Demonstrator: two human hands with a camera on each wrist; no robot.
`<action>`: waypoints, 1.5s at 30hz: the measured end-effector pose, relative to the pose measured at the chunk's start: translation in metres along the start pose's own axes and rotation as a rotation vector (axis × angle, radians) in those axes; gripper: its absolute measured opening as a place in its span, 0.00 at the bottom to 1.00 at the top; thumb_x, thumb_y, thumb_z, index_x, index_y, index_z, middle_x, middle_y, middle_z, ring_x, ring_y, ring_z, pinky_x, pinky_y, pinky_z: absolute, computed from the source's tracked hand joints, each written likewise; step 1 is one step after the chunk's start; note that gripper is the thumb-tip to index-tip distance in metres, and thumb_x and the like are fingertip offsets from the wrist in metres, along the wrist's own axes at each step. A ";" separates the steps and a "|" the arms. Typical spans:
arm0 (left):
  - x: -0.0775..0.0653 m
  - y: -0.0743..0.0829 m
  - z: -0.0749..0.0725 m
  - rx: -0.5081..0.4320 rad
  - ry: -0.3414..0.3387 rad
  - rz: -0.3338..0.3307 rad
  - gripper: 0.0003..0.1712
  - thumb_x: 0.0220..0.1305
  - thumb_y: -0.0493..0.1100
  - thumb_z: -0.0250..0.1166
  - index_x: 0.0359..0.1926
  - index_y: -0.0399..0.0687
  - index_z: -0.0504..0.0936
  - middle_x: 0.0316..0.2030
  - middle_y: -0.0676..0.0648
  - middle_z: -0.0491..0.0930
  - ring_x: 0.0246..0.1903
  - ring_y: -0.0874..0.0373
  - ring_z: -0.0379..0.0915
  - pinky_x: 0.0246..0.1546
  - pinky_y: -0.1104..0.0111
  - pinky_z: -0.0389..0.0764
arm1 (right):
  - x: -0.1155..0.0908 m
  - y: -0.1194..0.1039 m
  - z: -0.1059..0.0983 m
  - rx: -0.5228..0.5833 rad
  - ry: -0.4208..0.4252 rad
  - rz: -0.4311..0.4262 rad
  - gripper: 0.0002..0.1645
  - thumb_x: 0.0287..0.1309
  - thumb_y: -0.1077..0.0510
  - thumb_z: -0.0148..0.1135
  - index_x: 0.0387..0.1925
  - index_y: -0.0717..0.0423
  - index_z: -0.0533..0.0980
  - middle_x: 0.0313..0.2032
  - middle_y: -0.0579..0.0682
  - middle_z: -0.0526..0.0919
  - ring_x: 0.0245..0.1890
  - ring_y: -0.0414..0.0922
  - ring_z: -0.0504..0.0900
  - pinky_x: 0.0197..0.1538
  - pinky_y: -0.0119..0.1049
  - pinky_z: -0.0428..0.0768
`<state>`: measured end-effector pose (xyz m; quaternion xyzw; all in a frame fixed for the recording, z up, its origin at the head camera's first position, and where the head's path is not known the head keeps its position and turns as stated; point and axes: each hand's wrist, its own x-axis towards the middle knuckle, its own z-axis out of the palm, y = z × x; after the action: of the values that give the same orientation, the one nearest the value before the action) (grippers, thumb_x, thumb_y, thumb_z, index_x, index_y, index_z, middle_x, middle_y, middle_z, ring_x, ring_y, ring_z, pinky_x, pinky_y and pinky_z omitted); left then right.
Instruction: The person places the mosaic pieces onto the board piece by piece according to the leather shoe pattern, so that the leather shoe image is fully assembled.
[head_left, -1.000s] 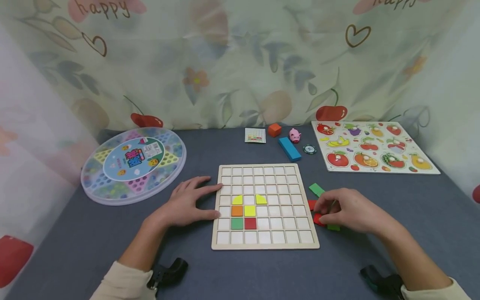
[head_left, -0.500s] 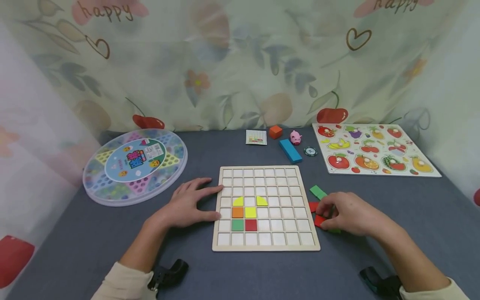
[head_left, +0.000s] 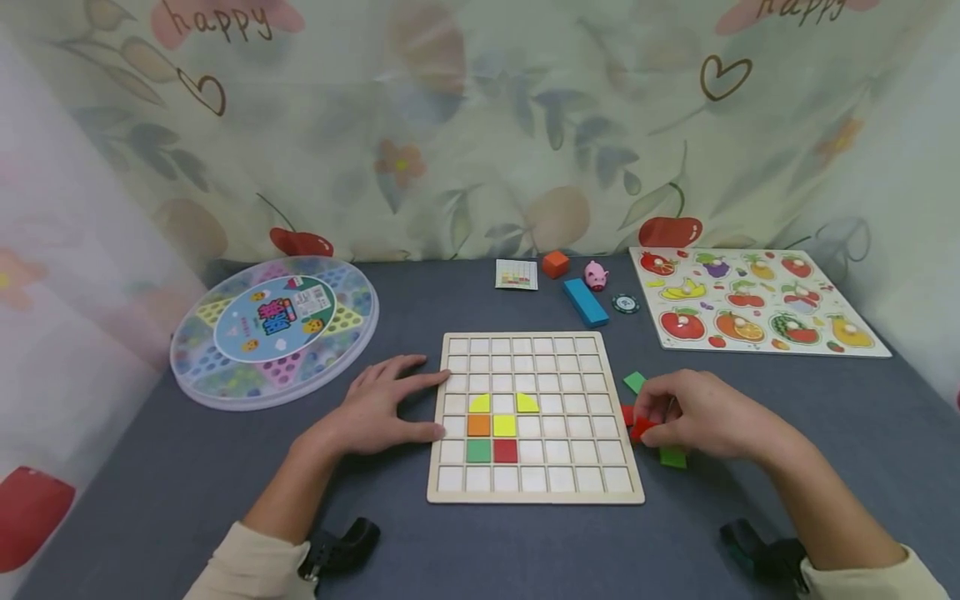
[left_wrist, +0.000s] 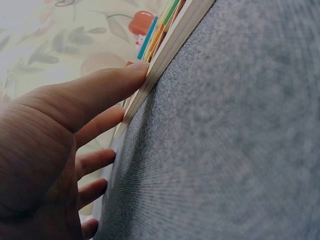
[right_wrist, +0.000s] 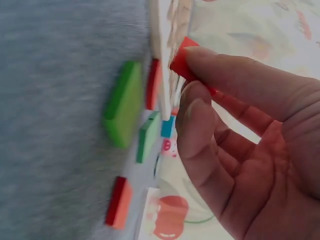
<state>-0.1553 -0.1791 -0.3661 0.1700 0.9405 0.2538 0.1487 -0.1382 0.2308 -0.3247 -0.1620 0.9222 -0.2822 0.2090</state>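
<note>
A wooden grid board lies mid-table. Set in its cells are two yellow quarter-round tiles, a yellow square, an orange square, a green square and a dark red square. My left hand touches the board's left edge with thumb and forefinger spread. Just off the right edge, my right hand pinches a red tile between thumb and forefinger, lifted off the table. Around it lie a green tile, a light green tile and another red tile.
Behind the board are a pattern card, an orange cube, a blue block, a pink pig figure and a chip. A round game box sits left, a fruit puzzle board back right.
My right hand has picked up the red tile and raised it slightly, showing more of the light green tile below. The left hand stays at the board's edge.
</note>
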 end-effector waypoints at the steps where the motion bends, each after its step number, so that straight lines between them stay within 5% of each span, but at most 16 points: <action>1: 0.000 0.000 0.000 0.000 0.001 0.001 0.45 0.61 0.68 0.70 0.77 0.68 0.68 0.80 0.44 0.54 0.78 0.35 0.43 0.73 0.31 0.47 | 0.001 -0.002 -0.002 0.012 0.002 -0.001 0.10 0.57 0.55 0.76 0.39 0.51 0.83 0.30 0.46 0.80 0.26 0.43 0.78 0.30 0.36 0.78; 11: 0.001 -0.002 0.003 0.004 0.002 -0.002 0.45 0.60 0.67 0.71 0.77 0.68 0.68 0.80 0.44 0.54 0.79 0.36 0.43 0.73 0.32 0.47 | 0.015 -0.025 -0.003 0.059 0.017 -0.049 0.18 0.61 0.55 0.73 0.51 0.54 0.83 0.30 0.47 0.82 0.25 0.44 0.79 0.32 0.36 0.80; 28: 0.003 -0.001 0.002 -0.003 -0.001 -0.006 0.45 0.60 0.68 0.71 0.77 0.70 0.68 0.80 0.45 0.54 0.79 0.36 0.42 0.73 0.32 0.47 | 0.051 -0.065 0.027 0.064 -0.061 -0.194 0.07 0.60 0.62 0.71 0.39 0.50 0.88 0.30 0.43 0.85 0.34 0.43 0.79 0.38 0.37 0.81; 45: 0.001 -0.002 0.002 0.001 -0.006 -0.021 0.45 0.60 0.67 0.71 0.77 0.69 0.68 0.80 0.46 0.53 0.79 0.37 0.41 0.74 0.32 0.45 | 0.063 -0.087 0.052 -0.036 -0.095 -0.176 0.07 0.58 0.64 0.74 0.34 0.49 0.89 0.29 0.42 0.83 0.34 0.42 0.77 0.37 0.36 0.78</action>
<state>-0.1565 -0.1799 -0.3689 0.1610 0.9418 0.2515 0.1541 -0.1521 0.1123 -0.3311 -0.2592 0.8984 -0.2749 0.2241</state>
